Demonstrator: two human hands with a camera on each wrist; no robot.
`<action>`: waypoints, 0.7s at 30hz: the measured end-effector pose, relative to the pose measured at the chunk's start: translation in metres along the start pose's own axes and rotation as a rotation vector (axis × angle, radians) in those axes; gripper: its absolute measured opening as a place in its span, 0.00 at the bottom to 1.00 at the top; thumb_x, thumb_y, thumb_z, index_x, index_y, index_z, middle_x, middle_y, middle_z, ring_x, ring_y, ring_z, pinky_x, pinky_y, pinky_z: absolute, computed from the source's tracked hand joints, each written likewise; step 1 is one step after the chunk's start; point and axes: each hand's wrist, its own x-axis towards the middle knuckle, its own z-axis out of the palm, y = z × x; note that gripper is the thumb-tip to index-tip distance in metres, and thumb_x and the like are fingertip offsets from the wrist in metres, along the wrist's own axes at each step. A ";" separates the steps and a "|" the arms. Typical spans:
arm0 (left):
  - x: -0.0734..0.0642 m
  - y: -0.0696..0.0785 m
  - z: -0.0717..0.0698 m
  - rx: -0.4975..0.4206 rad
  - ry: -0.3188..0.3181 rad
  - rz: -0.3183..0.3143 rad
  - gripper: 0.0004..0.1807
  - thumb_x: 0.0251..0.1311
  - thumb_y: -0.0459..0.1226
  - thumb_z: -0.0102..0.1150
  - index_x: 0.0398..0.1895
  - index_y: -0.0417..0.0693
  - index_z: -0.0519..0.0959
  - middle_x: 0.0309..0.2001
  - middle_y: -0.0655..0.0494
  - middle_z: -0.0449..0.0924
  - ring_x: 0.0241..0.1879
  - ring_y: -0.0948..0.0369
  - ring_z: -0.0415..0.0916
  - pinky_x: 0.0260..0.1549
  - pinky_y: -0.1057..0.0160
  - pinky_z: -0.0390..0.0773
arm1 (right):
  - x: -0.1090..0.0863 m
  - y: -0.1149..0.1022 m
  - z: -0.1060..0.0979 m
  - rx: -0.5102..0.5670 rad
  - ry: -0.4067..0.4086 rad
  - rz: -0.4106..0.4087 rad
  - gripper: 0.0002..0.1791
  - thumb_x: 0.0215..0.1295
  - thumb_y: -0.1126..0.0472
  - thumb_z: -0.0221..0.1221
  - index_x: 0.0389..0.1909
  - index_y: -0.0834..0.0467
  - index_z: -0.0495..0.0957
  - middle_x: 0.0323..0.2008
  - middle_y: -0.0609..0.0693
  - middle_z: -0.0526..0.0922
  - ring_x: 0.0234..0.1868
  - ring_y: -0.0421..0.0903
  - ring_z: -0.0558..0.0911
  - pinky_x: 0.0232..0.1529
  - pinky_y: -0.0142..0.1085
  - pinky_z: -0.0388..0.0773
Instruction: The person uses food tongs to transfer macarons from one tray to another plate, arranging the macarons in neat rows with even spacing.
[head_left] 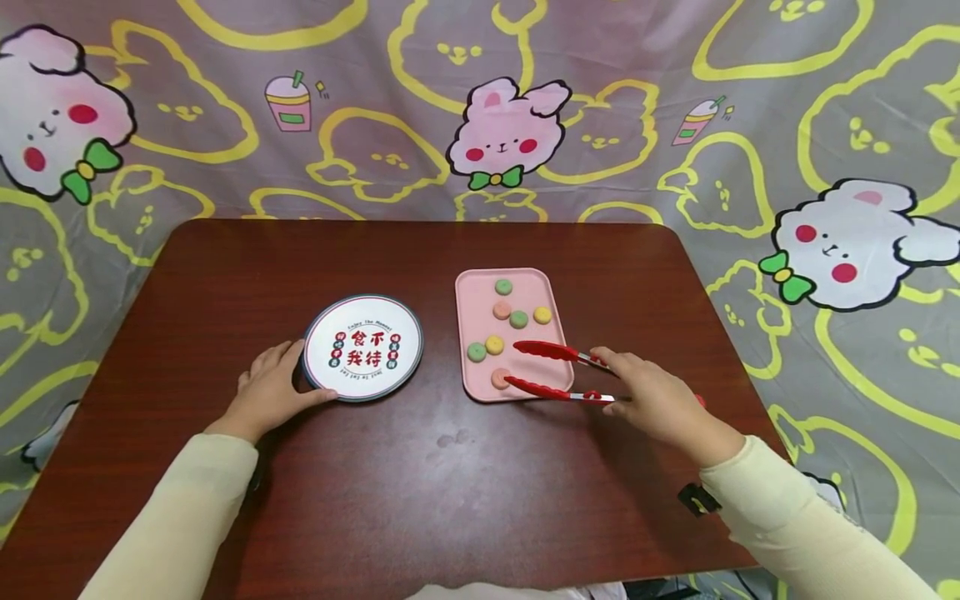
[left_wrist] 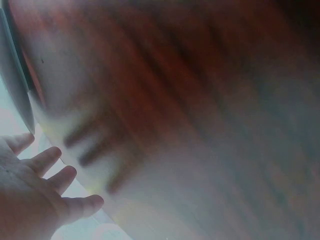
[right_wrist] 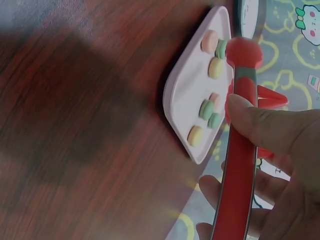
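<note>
A round white plate with a dark rim and red lettering lies on the left of the table. My left hand rests at its left edge, thumb on the near rim; the fingers look extended in the left wrist view. My right hand holds red-tipped metal tongs, their arms spread apart over the near right part of a pink tray. The tray bears several green, yellow and pink macarons. One tong tip is beside the nearest pink macaron; contact is hard to tell. Nothing is between the tips.
The brown wooden table reaches around both the plate and the tray. A patterned cloth with cartoon rabbits hangs behind the table and at its sides. Bare tabletop lies between plate and tray.
</note>
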 end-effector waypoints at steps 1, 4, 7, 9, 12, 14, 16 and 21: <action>0.000 0.000 0.000 0.001 -0.002 0.001 0.65 0.44 0.70 0.61 0.74 0.38 0.49 0.69 0.26 0.47 0.68 0.30 0.41 0.55 0.24 0.46 | 0.000 -0.001 0.001 -0.001 -0.001 -0.002 0.43 0.47 0.61 0.74 0.65 0.55 0.66 0.51 0.58 0.79 0.48 0.59 0.80 0.40 0.55 0.78; 0.000 -0.001 -0.001 0.001 -0.002 0.003 0.64 0.44 0.71 0.61 0.74 0.39 0.49 0.69 0.26 0.47 0.68 0.30 0.41 0.55 0.25 0.46 | 0.000 -0.003 0.005 -0.004 -0.006 -0.007 0.42 0.48 0.61 0.73 0.65 0.55 0.66 0.51 0.58 0.79 0.49 0.60 0.79 0.40 0.56 0.78; 0.000 -0.001 -0.001 0.000 -0.003 0.006 0.64 0.44 0.71 0.61 0.74 0.39 0.49 0.69 0.26 0.47 0.68 0.30 0.41 0.55 0.25 0.46 | 0.000 -0.004 0.007 -0.007 -0.013 -0.006 0.42 0.48 0.62 0.73 0.66 0.54 0.66 0.51 0.58 0.79 0.48 0.61 0.79 0.38 0.56 0.78; -0.001 -0.001 -0.001 0.000 -0.004 0.005 0.64 0.44 0.71 0.61 0.74 0.39 0.49 0.69 0.26 0.47 0.68 0.30 0.41 0.55 0.25 0.46 | 0.000 -0.005 0.007 -0.012 -0.016 -0.001 0.42 0.48 0.61 0.73 0.66 0.54 0.66 0.52 0.58 0.79 0.49 0.61 0.79 0.38 0.56 0.78; -0.001 -0.001 -0.001 0.001 -0.006 0.004 0.64 0.44 0.70 0.61 0.74 0.38 0.49 0.69 0.26 0.47 0.68 0.30 0.41 0.55 0.24 0.46 | 0.001 -0.007 0.008 -0.017 -0.026 0.009 0.42 0.48 0.61 0.73 0.66 0.55 0.66 0.53 0.58 0.78 0.49 0.61 0.79 0.38 0.56 0.78; -0.001 0.000 -0.001 0.000 -0.008 0.005 0.64 0.44 0.70 0.61 0.74 0.39 0.49 0.69 0.26 0.47 0.68 0.30 0.41 0.55 0.24 0.46 | 0.002 -0.009 0.008 -0.019 -0.033 0.016 0.42 0.48 0.61 0.73 0.66 0.55 0.66 0.53 0.59 0.78 0.49 0.61 0.79 0.38 0.56 0.78; -0.001 0.000 -0.001 -0.002 -0.010 0.004 0.64 0.44 0.70 0.61 0.74 0.39 0.49 0.69 0.26 0.47 0.68 0.30 0.41 0.55 0.24 0.46 | 0.002 -0.010 0.008 -0.021 -0.037 0.017 0.42 0.48 0.61 0.73 0.66 0.55 0.66 0.52 0.59 0.78 0.49 0.61 0.79 0.38 0.56 0.78; -0.001 0.002 -0.003 -0.002 -0.017 0.004 0.65 0.44 0.70 0.61 0.75 0.39 0.48 0.69 0.26 0.47 0.68 0.30 0.41 0.55 0.24 0.46 | 0.003 -0.013 0.008 -0.025 -0.032 0.017 0.42 0.47 0.61 0.74 0.65 0.55 0.67 0.50 0.58 0.79 0.47 0.60 0.80 0.37 0.55 0.78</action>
